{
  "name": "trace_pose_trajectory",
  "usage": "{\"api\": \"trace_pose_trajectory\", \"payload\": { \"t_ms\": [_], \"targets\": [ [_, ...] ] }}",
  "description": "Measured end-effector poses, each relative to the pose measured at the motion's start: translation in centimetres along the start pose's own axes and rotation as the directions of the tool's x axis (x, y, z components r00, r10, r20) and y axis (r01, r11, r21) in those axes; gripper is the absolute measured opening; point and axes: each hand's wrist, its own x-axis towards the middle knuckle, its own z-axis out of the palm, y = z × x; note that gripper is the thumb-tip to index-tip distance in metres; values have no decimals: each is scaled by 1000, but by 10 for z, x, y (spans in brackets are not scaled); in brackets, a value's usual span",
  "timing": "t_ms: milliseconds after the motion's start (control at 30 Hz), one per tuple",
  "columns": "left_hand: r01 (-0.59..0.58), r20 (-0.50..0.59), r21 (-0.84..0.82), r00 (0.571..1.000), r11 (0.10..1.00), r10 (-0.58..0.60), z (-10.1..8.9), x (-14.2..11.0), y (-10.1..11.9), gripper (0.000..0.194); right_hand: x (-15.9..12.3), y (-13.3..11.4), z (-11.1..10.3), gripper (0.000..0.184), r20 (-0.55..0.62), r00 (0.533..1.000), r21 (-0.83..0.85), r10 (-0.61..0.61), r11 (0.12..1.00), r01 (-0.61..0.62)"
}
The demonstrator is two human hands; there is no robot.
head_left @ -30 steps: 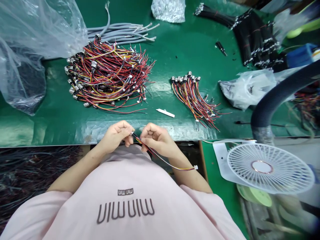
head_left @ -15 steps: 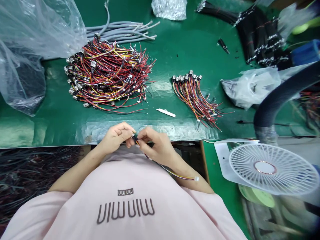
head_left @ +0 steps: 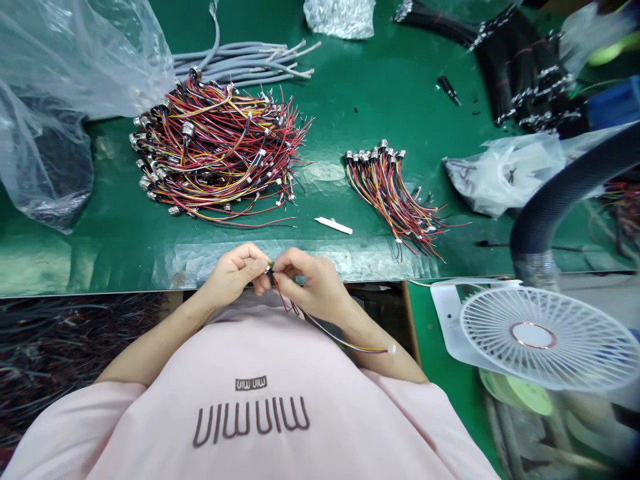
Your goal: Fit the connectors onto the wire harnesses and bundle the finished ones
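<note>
Just in front of the table edge, my left hand (head_left: 240, 272) pinches the small metal connector of a wired connector (head_left: 271, 271). The fingers of my right hand (head_left: 311, 283) are closed at the same spot, on the black part where the wires leave the connector. Red and dark wires loop down below the fingers. A yellow, white and dark strand runs right across my forearm to a small white plug (head_left: 391, 349). My fingertips hide most of the connector. A white pointed stick (head_left: 333, 225) lies on the table beyond my right hand.
A large heap of wired connectors (head_left: 215, 147) lies left, a smaller bunch (head_left: 390, 193) right. Behind are grey cables (head_left: 245, 63) and plastic bags (head_left: 85, 60). Black wire bundles (head_left: 505, 73), a black hose (head_left: 555, 187) and a white fan (head_left: 545, 337) stand at right.
My right fingers have moved slightly up and left, closer to the left fingertips. The red wires now hang in a more visible loop below the connector.
</note>
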Motion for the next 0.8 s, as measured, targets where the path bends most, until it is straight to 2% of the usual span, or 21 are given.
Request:
{"api": "trace_pose_trajectory", "payload": {
  "t_ms": [67,133,233,333,467,633,800],
  "targets": [
    [10,-52,1,999,1000,-9,3,1,1,43,2,4,-4,2,56,993,230,103,966,-114],
    [23,-92,-2,995,1000,-23,6,1,3,44,3,9,-7,12,121,974,422,193,878,-227],
    [47,-129,1,991,999,-47,9,3,4,44,2,14,-7,26,211,945,577,250,748,-327],
    [58,-175,10,983,998,-55,11,3,4,44,-1,18,-4,36,262,928,633,266,678,-373],
    [45,-202,29,979,999,-39,13,3,6,42,-5,19,-2,35,264,924,648,278,658,-383],
    [25,-172,66,985,998,-13,14,1,8,41,-8,20,-2,26,239,928,649,285,664,-371],
    [-14,-112,57,993,998,20,9,1,4,37,-7,22,-1,27,253,923,666,290,640,-383]
  ]
}}
